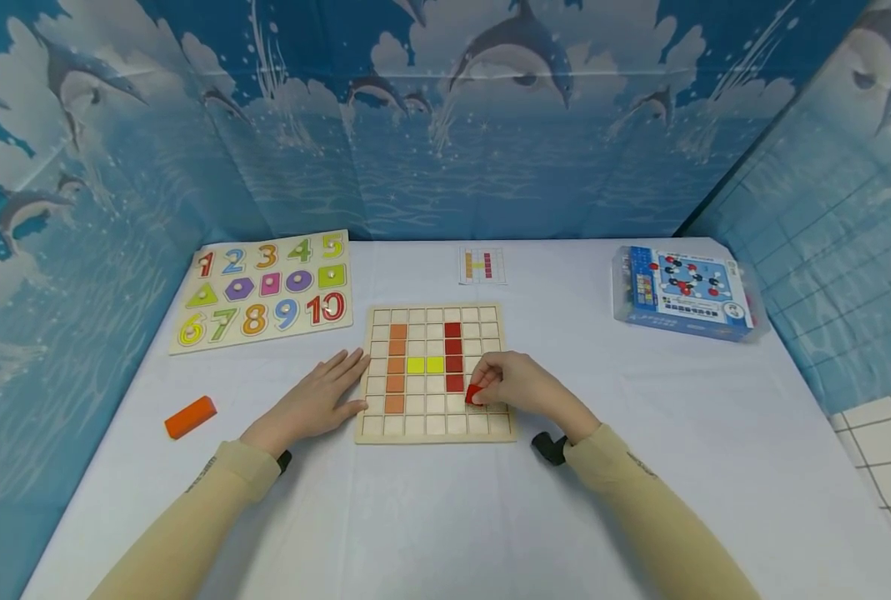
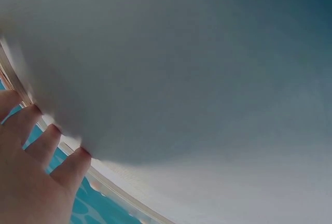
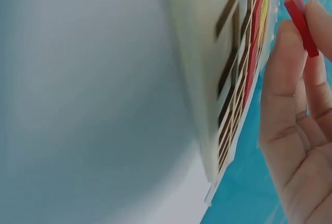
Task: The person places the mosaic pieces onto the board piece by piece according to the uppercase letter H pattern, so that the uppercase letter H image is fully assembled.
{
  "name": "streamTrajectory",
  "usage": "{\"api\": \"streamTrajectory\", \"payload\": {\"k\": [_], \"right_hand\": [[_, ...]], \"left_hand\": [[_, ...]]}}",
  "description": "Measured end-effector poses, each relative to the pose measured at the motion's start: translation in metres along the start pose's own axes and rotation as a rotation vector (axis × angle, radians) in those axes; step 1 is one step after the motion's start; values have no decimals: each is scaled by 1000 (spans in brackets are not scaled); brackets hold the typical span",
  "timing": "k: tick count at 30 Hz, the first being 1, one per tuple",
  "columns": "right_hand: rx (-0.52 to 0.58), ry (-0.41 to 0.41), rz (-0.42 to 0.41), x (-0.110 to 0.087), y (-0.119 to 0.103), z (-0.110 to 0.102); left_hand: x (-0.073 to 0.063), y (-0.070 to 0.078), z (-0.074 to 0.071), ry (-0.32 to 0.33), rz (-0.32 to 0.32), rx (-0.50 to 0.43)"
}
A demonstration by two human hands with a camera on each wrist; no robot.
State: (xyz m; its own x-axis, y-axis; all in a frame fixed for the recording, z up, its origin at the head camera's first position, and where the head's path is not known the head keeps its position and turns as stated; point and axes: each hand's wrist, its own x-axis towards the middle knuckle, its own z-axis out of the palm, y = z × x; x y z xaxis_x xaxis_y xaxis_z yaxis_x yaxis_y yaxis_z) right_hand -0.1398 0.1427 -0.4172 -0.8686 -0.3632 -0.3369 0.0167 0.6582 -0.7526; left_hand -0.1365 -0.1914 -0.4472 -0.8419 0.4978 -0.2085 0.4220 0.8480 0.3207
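Observation:
A wooden grid board (image 1: 436, 429) lies flat on the table, with a column of orange tiles (image 1: 396, 365) on its left side. Two yellow tiles (image 1: 425, 365) sit side by side in the middle, next to a column of dark red tiles (image 1: 453, 358). Between thumb and fingers, my right hand (image 1: 523, 385) pinches a red square tile (image 3: 301, 22) over the board's lower right part, just below the red column. My left hand (image 1: 313, 402) has its fingers stretched out, touching the board's left edge; the left wrist view shows these fingertips (image 2: 78, 156) along that edge.
Behind the board lies a small pattern card (image 1: 483, 266) with a similar coloured design. A number puzzle board (image 1: 261, 292) is at the back left, an orange block (image 1: 190, 417) at the left. At the back right stands a blue-labelled plastic box (image 1: 688, 292).

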Motion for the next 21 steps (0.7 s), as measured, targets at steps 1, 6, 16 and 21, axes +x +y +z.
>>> {"api": "streamTrajectory", "payload": {"k": [1, 6, 16, 21], "right_hand": [[1, 5, -1, 2, -3, 1], [-26, 13, -16, 12, -11, 8], [-86, 10, -7, 18, -16, 22], [-128, 30, -25, 17, -18, 26]], "left_hand": [[0, 0, 0, 3, 1, 0], [-1, 1, -1, 5, -1, 2], [1, 0, 0, -3, -9, 4], [1, -1, 1, 1, -3, 4]]}}
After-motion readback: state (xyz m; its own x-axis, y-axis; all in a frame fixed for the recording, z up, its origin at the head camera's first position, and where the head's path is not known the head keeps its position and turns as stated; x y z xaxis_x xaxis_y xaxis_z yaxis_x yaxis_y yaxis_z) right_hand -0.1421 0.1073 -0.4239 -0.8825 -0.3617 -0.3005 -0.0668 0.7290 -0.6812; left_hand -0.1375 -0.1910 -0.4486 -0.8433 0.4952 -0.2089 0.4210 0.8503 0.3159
